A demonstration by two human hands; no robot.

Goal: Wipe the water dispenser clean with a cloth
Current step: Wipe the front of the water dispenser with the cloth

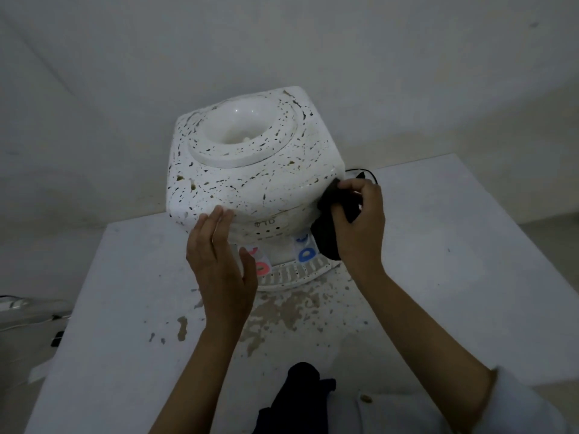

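Two bare hands are seen at a white water dispenser that stands on a white table, close to the far edge and near a grey wall; the dispenser's shell is flecked all over with dark chips, and a round bottle well opens in its top. A dark cloth is gripped in the right hand, the fingers curled round it, and is pressed against the dispenser's front right corner; part of the cloth hangs down beside the blue tap. The left hand is held released, fingers straight and together, with the fingertips laid on the lower front left of the shell; its thumb lies just beside the red tap. A slotted drip tray is seen below the two taps; the tabletop in front of it is marked with brownish worn patches. A black cord is visible behind the right hand. Dark fabric lies at the near edge, between the forearms; a pale sleeve covers the right upper arm.
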